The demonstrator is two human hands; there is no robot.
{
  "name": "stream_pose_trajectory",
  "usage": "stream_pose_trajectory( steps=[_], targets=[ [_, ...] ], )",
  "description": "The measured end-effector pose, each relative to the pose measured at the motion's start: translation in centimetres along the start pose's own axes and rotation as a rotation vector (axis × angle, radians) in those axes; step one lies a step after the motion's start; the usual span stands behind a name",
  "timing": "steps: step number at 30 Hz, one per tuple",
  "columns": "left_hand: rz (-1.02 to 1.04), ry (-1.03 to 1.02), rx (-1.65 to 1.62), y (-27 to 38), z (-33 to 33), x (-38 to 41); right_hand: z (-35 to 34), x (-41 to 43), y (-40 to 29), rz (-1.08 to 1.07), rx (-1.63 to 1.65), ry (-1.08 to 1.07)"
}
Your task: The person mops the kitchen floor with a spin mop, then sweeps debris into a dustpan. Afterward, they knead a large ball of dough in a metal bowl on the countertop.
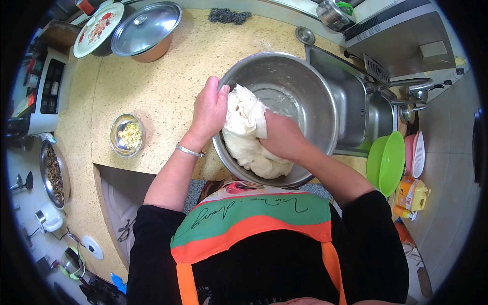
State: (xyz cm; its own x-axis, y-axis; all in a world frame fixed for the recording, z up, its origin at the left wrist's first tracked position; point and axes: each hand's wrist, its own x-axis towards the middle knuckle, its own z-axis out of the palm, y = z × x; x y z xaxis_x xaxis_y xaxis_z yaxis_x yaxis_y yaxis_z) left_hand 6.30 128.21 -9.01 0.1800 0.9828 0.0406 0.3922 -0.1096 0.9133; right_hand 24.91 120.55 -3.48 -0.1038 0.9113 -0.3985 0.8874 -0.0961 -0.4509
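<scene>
A large stainless steel basin [316, 99] stands on the speckled counter, close to the sink. A big lump of white dough [244, 141] lies in its near left part. My left hand [210, 108] holds the basin's left rim, with the thumb on top near the dough. My right hand [282, 135] is inside the basin, its fingers pressed into the dough's folded right side and partly hidden by it. Left of the basin, a small clear bowl [143, 146] holds chopped pale yellow pieces.
Right of the basin is a steel double sink [345, 114] with a faucet [413, 82]. A green plastic basin [386, 164] stands below it. A lidded pot [152, 49] and a floral enamel lid [85, 42] are at the back left. A bowl of dark filling [65, 183] sits far left.
</scene>
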Motion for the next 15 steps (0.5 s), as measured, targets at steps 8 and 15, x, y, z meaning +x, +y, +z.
stream_pose_trajectory(
  steps=[8, 15],
  targets=[
    [0.023, 0.020, -0.023, -0.4, 0.1, 0.5, -4.8, 1.8, 2.6, -0.298, -0.108, -0.230],
    [0.021, 0.069, -0.058, -0.7, 0.2, 0.2, -7.7, 5.4, -0.4, -0.237, -0.229, -0.169]
  ],
)
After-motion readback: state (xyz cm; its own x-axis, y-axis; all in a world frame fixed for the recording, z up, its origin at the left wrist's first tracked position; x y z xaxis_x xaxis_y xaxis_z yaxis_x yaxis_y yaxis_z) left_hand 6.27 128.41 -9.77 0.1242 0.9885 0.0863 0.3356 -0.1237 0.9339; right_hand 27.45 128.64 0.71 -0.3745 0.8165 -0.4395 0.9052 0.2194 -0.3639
